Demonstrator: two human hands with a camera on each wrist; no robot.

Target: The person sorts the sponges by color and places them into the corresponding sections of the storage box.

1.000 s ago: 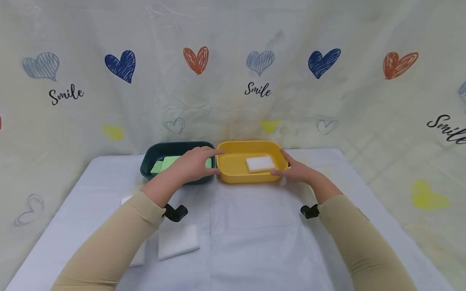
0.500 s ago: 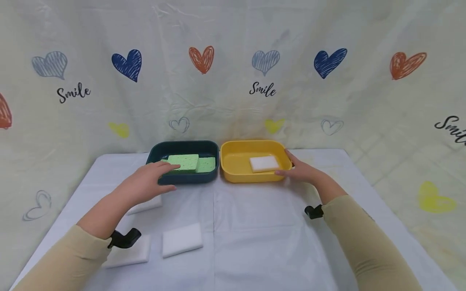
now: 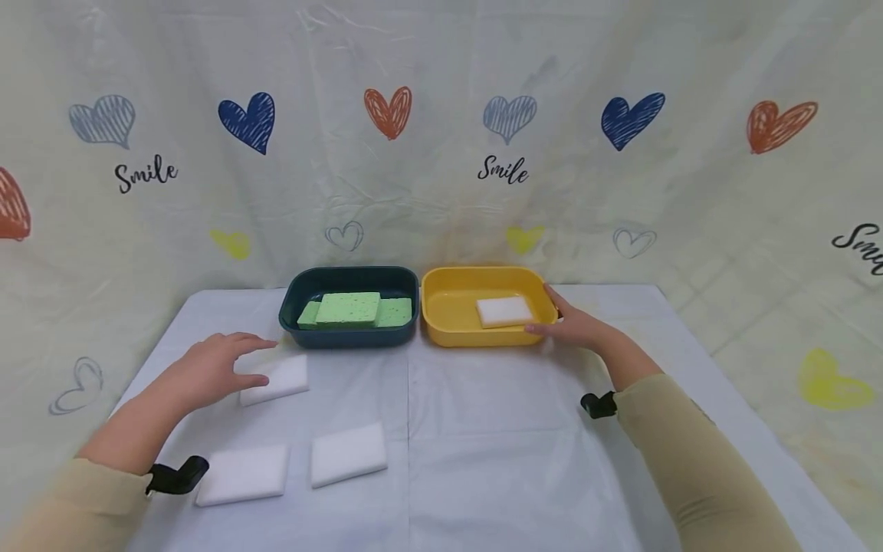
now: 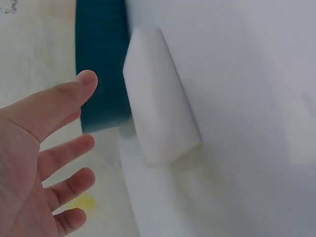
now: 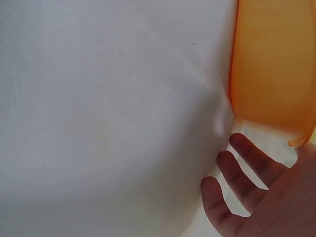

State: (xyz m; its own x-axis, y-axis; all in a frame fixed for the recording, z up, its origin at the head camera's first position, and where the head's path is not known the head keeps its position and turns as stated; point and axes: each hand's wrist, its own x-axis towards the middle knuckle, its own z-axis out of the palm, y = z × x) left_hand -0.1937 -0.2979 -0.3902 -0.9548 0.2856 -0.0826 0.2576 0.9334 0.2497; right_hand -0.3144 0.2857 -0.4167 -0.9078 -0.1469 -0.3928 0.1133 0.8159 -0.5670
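My left hand (image 3: 211,370) hangs over the table with thumb and fingers spread, holding nothing. A white sponge (image 3: 284,381) lies just past its fingertips, apart from them in the left wrist view. My right hand (image 3: 570,324) touches the right end of the yellow tray (image 3: 448,336), its thumb at the front rim and index finger along the side. Three of its fingers stand straight and apart in the right wrist view. One white sponge (image 3: 504,311) lies inside that tray. Left of it, the dark green tray (image 3: 345,338) holds several green sponges (image 3: 348,309).
Two more white sponges, a left one (image 3: 243,475) and a right one (image 3: 349,455), lie nearer the front on the white-covered table (image 3: 497,445). The two trays stand side by side at the back, close to the heart-printed curtain (image 3: 441,199).
My left hand has moved left and toward me, from beside the yellow tray, past the dark green tray, to near a white sponge. My right hand has stayed at the yellow tray.
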